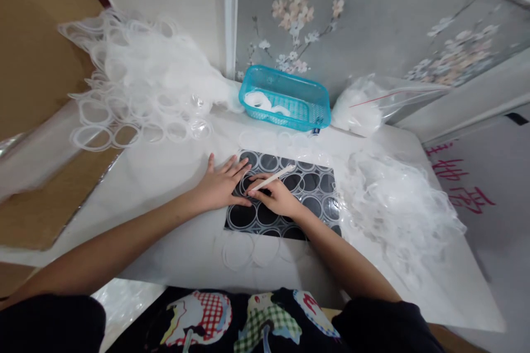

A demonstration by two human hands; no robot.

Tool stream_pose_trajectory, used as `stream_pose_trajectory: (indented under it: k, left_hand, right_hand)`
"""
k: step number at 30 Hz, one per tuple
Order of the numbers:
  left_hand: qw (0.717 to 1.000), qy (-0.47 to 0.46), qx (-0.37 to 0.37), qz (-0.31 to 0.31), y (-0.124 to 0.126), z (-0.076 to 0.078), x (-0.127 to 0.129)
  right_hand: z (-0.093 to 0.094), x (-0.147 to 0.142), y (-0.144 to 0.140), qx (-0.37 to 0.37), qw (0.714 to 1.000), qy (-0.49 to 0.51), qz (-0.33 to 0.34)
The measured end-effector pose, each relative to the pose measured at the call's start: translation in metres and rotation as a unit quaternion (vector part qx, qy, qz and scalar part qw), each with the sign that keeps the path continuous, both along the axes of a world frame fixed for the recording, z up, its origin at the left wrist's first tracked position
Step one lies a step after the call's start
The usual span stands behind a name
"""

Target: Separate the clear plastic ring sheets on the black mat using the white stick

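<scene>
While the dark rectangular sheet (311,207) with its pale ring outlines lies flat on the white table (157,174), the right hand (275,197) pinches a slender whitish stick (271,179), its lower tip directed toward a ring near the sheet's left edge. The left hand (226,183), fingers spread, rests palm down over that edge. The step in hand appears to be fine work with the tip along a ring; the next move would call for a steady pinch and a sheet held still. Whether the tip touches the surface cannot be told. Beyond the sheet stands a blue basket (285,121) containing white rings (257,100), with a clear bag (360,107) beside it; translucent ring-cut film (141,66) is heaped at left, crumpled film (397,198) at right.
</scene>
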State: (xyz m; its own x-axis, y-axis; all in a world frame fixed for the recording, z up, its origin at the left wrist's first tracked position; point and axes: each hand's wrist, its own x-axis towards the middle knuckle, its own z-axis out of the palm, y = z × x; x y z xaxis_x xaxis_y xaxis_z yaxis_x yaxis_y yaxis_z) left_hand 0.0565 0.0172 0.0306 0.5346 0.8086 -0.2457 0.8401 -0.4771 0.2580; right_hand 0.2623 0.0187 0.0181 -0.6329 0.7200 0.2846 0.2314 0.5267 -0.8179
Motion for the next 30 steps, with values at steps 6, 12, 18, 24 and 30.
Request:
stream_pose_trajectory:
  k: [6,12,18,24,30]
  left_hand:
    - [1.000,0.018,-0.021,0.007,0.001,0.003,0.002]
    - [0.999,0.034,-0.032,0.014,0.002,0.008,0.006]
    - [0.999,0.038,-0.011,0.026,0.000,0.007,0.006]
    - [0.997,0.040,0.010,0.071,-0.001,0.004,0.010]
    - [0.996,0.016,0.014,0.086,-0.004,0.001,0.004]
  right_hand:
    - [-0.002,0.001,-0.003,0.024,1.000,-0.019,-0.004]
    - [-0.002,0.003,-0.001,0.012,1.000,-0.017,-0.009]
    - [-0.007,0.003,-0.010,0.073,0.996,-0.051,0.008]
    - [0.007,0.001,0.017,0.126,0.991,-0.049,0.017]
    - [0.047,0.015,0.095,0.078,0.930,0.169,-0.318]
